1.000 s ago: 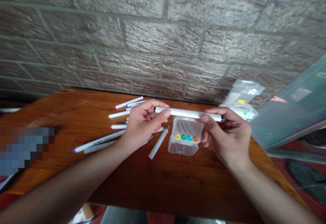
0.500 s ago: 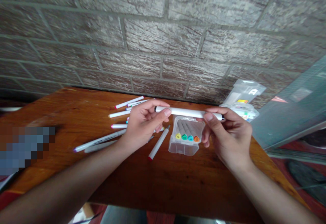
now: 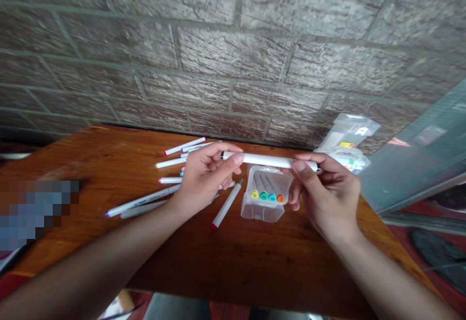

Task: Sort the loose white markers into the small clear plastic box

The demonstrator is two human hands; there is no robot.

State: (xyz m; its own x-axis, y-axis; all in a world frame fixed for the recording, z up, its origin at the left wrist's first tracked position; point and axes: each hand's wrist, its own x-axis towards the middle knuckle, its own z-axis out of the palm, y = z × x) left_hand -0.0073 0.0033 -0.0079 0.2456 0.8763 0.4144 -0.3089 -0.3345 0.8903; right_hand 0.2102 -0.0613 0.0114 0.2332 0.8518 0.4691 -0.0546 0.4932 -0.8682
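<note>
A white marker (image 3: 268,160) with black ends lies level between my two hands, above the table. My left hand (image 3: 209,172) pinches its left end between thumb and fingers. At the other end, my right hand (image 3: 329,191) grips it the same way. Just below the marker stands a clear plastic case (image 3: 262,211), open, holding several markers with yellow, green, blue and orange ends. A marker with a red end (image 3: 227,204) lies left of the case. More loose markers (image 3: 145,198) are spread beside and behind my left hand, which partly covers them.
At the back right of the wooden table (image 3: 233,266) stands a second clear case (image 3: 351,135) with its lid up. A brick wall (image 3: 233,58) rises behind the table. A glass panel (image 3: 422,150) is on the right. Something pixelated (image 3: 36,215) is at the left edge.
</note>
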